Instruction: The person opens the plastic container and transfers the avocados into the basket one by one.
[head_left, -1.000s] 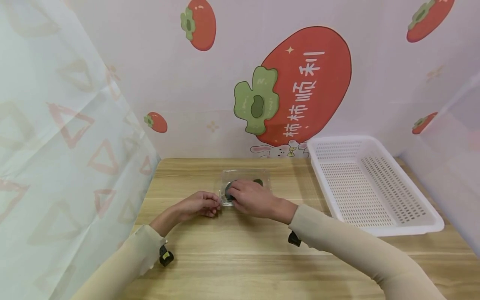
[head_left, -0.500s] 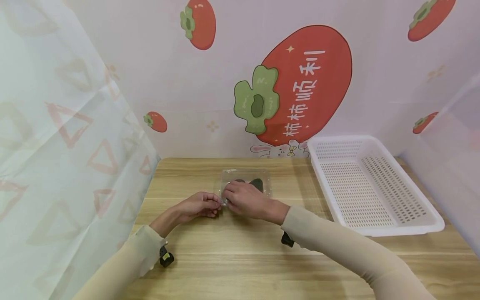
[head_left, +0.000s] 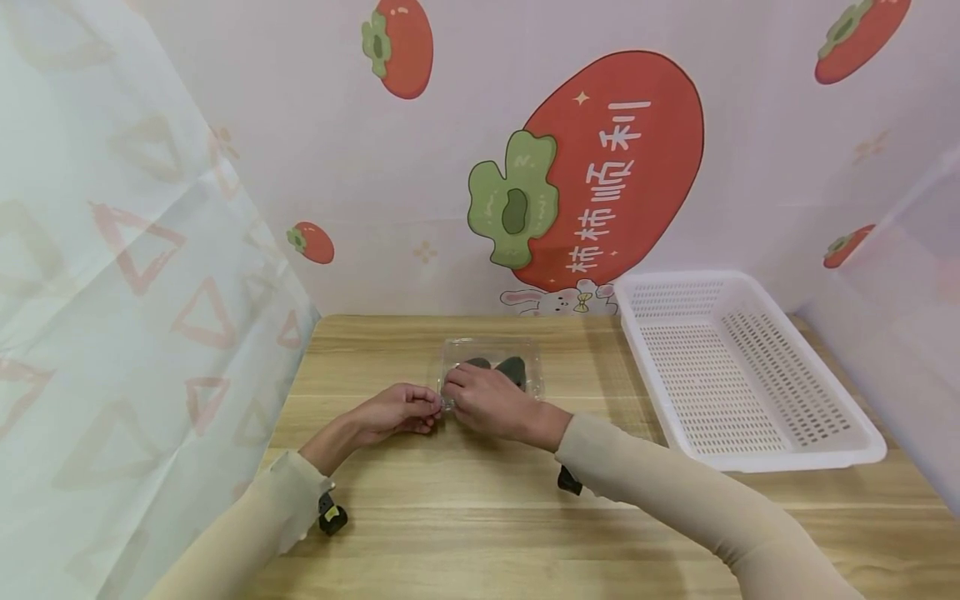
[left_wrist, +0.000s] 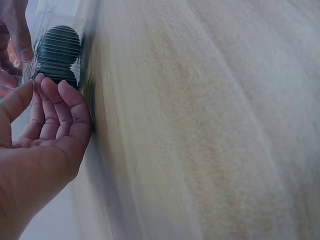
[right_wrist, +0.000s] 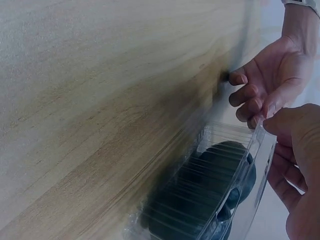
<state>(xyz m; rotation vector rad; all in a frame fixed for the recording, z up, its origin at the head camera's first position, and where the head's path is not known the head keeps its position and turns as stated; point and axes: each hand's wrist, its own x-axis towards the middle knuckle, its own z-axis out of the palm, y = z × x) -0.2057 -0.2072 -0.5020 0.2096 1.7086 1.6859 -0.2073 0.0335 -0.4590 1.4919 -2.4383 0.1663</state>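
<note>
A clear plastic box (head_left: 531, 350) lies near the back of the wooden table, holding dark green rounded things (head_left: 513, 370) that look like avocados. My left hand (head_left: 399, 408) is at its front left corner, thumb and fingertips pinching the edge, other fingers loosely curled. From the right, my right hand (head_left: 495, 402) reaches over the front of the box and covers part of it. In the right wrist view, the right thumb (right_wrist: 282, 121) presses the rim at that same corner, with the fingers curled behind it. The box's ribbed side (right_wrist: 225, 132) shows there.
A white perforated plastic basket (head_left: 780, 460) stands at the right of the wooden table (head_left: 450, 517). Behind the table rises a wall covering (head_left: 420, 183) with printed persimmons, and a pale sheet (head_left: 150, 333) hangs along the left side.
My right hand has shifted left and slightly forward to the box's front left corner, uncovering more of the dark green things. My left hand has stayed at the corner.
</note>
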